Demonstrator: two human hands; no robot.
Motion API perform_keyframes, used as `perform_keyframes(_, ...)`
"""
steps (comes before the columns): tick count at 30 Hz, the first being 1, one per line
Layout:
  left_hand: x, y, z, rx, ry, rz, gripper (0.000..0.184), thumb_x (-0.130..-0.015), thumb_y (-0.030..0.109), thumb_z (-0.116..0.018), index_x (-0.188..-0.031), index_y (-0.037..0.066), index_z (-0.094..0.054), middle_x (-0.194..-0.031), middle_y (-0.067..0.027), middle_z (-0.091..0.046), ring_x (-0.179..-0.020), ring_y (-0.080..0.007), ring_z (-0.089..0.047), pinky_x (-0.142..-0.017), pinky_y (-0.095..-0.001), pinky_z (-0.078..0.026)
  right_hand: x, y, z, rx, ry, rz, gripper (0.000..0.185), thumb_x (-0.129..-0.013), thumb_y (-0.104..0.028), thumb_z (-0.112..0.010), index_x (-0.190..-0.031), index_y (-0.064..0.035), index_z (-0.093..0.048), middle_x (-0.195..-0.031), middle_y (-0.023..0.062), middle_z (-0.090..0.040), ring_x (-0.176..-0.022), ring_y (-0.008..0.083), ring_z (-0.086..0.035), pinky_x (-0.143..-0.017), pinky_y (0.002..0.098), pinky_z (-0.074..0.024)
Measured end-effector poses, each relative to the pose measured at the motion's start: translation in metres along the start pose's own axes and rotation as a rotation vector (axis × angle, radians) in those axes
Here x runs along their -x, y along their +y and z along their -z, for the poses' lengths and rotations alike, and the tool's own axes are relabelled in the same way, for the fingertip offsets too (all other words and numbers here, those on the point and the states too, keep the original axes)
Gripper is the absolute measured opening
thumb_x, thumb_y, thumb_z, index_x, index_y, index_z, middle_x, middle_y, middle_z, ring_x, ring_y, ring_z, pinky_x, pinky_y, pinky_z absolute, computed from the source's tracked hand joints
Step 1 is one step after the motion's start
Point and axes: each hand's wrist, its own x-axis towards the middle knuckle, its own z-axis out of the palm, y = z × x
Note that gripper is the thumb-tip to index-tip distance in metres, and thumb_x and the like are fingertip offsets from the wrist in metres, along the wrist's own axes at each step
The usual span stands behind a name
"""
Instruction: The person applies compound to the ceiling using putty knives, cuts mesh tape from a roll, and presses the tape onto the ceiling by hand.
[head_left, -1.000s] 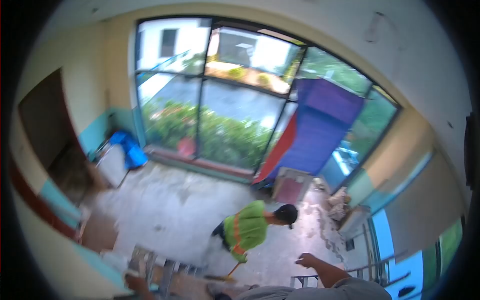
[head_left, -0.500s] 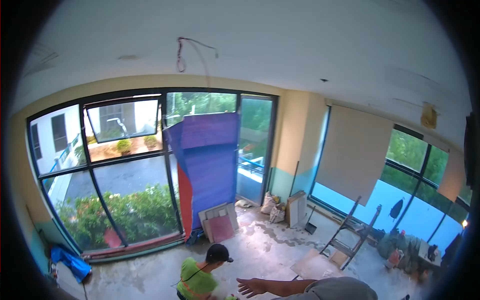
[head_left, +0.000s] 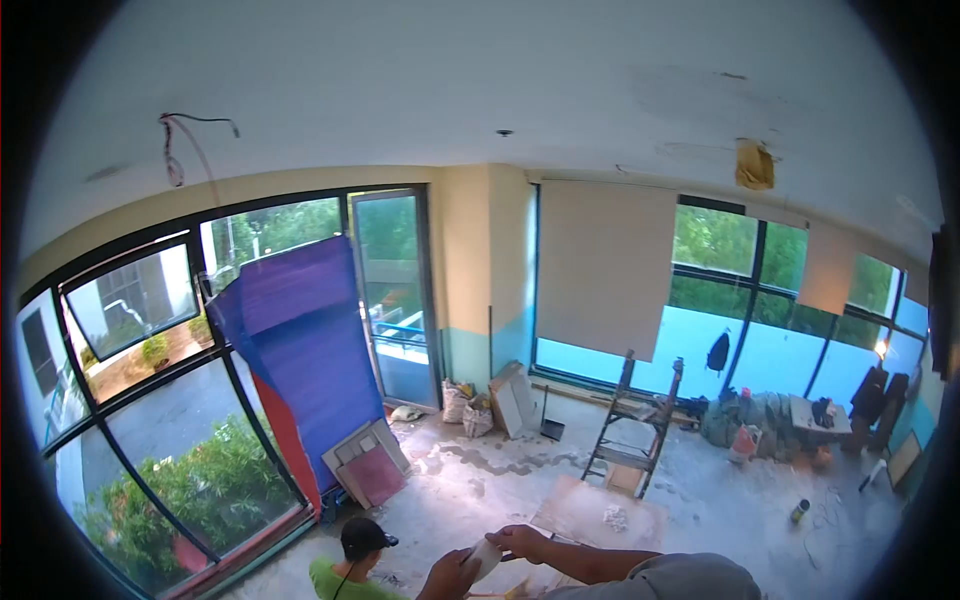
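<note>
My left hand (head_left: pixel 453 573) comes up from the bottom edge with its fingers closed around a pale, flat piece with a rounded outline (head_left: pixel 486 560); its exact kind cannot be made out. My right hand (head_left: pixel 520 543), at the end of a bare forearm below a grey sleeve, reaches in from the right. Its fingers pinch the upper edge of the same pale piece. Both hands meet low in the middle of the view.
A co-worker in a green top and black cap (head_left: pixel 362 538) is just left of my hands. A stepladder (head_left: pixel 632 430) stands beyond a dusty board (head_left: pixel 570 505) on the floor. Leaning panels (head_left: pixel 370 465) rest by the purple sheet (head_left: pixel 310 320). A spray-can-like cylinder (head_left: pixel 800 510) stands right.
The view has turned right. My right hand, earlier stretched out with spread fingers, now pinches the pale piece. My left hand has come into view holding it.
</note>
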Motion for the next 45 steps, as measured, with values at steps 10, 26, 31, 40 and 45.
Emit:
perform_keyframes(10,-0.045,0.087,0.004,-0.033,-0.226,-0.093,0.058,-0.087,0.035,-0.067,-0.135,0.006,-0.053,-0.114,-0.0222,-0.066,-0.104,-0.0361,-0.066,-0.090,-0.0416,-0.052,0.048,0.036,0.056,-0.244,0.085,0.280,0.027,-0.090,-0.018,-0.068,-0.111,-0.0023,-0.064,-0.109,0.0073,-0.066,-0.101,0.0206,-0.064,-0.088,0.0345,-0.0554)
perform_keyframes(26,-0.073,0.383,0.152,-1.143,0.080,-1.294,0.068,-0.087,0.045,-0.068,-0.143,0.017,-0.042,-0.104,-0.0161,-0.065,-0.106,-0.0284,-0.061,-0.083,-0.0505,-0.042,0.366,-0.232,0.068,0.543,0.894,1.161,0.009,-0.091,-0.013,-0.065,-0.093,-0.0048,-0.069,-0.091,0.0045,-0.070,-0.086,0.0134,-0.065,-0.080,0.0296,-0.0533)
perform_keyframes(31,-0.079,0.468,0.197,-1.084,0.526,-1.437,0.075,-0.085,0.048,-0.068,-0.148,0.023,-0.036,-0.098,-0.0067,-0.064,-0.102,-0.0220,-0.061,-0.093,-0.0495,-0.037,0.464,-0.297,0.068,0.519,0.975,1.535,0.004,-0.091,-0.004,-0.063,-0.092,-0.0054,-0.067,-0.092,0.0052,-0.069,-0.082,0.0119,-0.065,-0.077,0.0296,-0.0546)
perform_keyframes(40,-0.091,0.553,0.259,-1.053,0.928,-1.536,0.077,-0.086,0.030,-0.072,-0.151,0.029,-0.031,-0.115,-0.0062,-0.063,-0.114,-0.0196,-0.059,-0.113,-0.0550,-0.027,0.616,-0.373,0.050,0.625,1.330,1.843,0.018,-0.095,-0.019,-0.064,-0.102,-0.0028,-0.066,-0.094,0.0030,-0.067,-0.087,0.0123,-0.063,-0.082,0.0315,-0.0531)
perform_keyframes(45,-0.091,0.573,0.291,-0.934,1.034,-1.502,0.069,-0.087,0.028,-0.071,-0.148,0.026,-0.038,-0.125,-0.0111,-0.063,-0.111,-0.0254,-0.062,-0.108,-0.0461,-0.034,0.654,-0.399,0.045,0.666,1.500,1.834,0.023,-0.093,-0.023,-0.066,-0.105,-0.0037,-0.068,-0.096,0.0025,-0.069,-0.088,0.0109,-0.063,-0.081,0.0290,-0.0528)
